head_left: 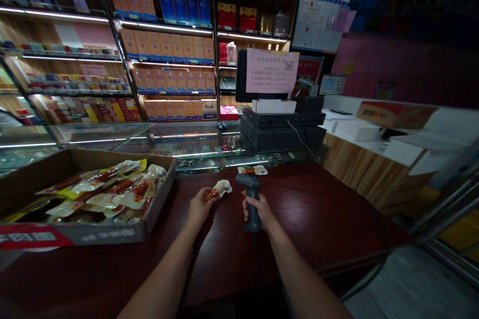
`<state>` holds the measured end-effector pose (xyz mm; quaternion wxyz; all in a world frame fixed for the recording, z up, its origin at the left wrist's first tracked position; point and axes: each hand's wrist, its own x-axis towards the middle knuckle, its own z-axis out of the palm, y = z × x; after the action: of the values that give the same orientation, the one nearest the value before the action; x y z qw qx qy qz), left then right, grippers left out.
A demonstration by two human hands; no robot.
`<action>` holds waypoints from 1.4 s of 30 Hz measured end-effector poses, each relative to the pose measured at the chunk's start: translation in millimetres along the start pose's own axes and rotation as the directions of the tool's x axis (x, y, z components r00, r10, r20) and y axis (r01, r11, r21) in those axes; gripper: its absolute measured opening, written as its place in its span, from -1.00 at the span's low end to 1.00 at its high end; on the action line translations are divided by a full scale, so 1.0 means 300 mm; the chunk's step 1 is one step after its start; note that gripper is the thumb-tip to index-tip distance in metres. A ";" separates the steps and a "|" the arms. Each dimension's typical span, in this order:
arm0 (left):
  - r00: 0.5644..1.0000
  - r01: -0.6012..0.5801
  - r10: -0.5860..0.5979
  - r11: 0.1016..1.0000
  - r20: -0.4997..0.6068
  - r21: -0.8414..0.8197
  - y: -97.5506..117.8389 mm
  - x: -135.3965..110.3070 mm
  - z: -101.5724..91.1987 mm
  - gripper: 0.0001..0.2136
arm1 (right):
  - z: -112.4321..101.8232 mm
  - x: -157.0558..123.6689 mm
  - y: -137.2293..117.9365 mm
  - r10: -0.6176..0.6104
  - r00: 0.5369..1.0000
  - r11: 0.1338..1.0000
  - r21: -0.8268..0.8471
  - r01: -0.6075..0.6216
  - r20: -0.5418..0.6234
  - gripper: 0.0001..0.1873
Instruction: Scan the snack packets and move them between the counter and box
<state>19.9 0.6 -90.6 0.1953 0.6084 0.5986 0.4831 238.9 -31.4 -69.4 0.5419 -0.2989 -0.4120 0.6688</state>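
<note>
Between the fingers of my left hand [199,207] is a packaged sausage [223,188], its clear and white wrapper end pointing right and away from me. My right hand [263,211] is wrapped round the handle of a dark grey barcode scanner [253,209], whose head is level with the sausage and a short way to its right. Another packaged sausage [254,170] lies on the table beyond the scanner. To the left of my hands, an open cardboard box [161,197] holds several more wrapped sausages [119,187] in a loose heap.
The dark red table [299,219] spans the foreground. Behind it stands a glass display counter [187,134]. A monitor [242,77] with a pink paper notice [272,71] sits above a black cash drawer [284,134]. Shelves of boxed goods [170,47] line the back wall.
</note>
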 end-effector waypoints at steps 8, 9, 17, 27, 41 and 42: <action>0.998 0.012 -0.030 0.958 -0.057 -0.288 -0.014 0.017 0.010 -0.70 | 0.013 -0.021 0.004 0.054 0.996 0.983 -0.180 -0.041 0.067 -0.54; 0.998 0.004 -0.022 0.959 -0.058 -0.285 -0.018 0.015 0.011 -0.70 | 0.013 -0.022 0.004 0.056 0.997 0.980 -0.196 -0.043 0.062 -0.54; 0.998 -0.007 -0.010 0.960 -0.058 -0.281 -0.038 0.017 0.004 -0.68 | 0.010 -0.024 0.004 0.063 0.997 0.969 -0.244 -0.049 0.047 -0.56; 0.998 0.017 -0.039 0.941 -0.059 -0.338 -0.009 0.005 0.000 -0.70 | 0.011 -0.021 0.005 0.074 0.996 0.970 -0.235 -0.059 0.054 -0.63; 0.993 0.014 -0.058 0.922 -0.103 -0.387 -0.027 0.012 0.013 -0.67 | 0.014 -0.026 0.005 0.094 0.995 0.973 -0.213 -0.084 0.040 -0.54; 0.993 0.014 -0.058 0.924 -0.104 -0.381 -0.016 0.009 0.010 -0.67 | 0.019 -0.024 0.007 0.095 0.995 0.975 -0.205 -0.084 0.043 -0.55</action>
<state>19.3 5.1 -94.9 0.2840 0.5196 0.5151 0.6197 234.7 -39.9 -68.9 0.4668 -0.3532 -0.4784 0.6547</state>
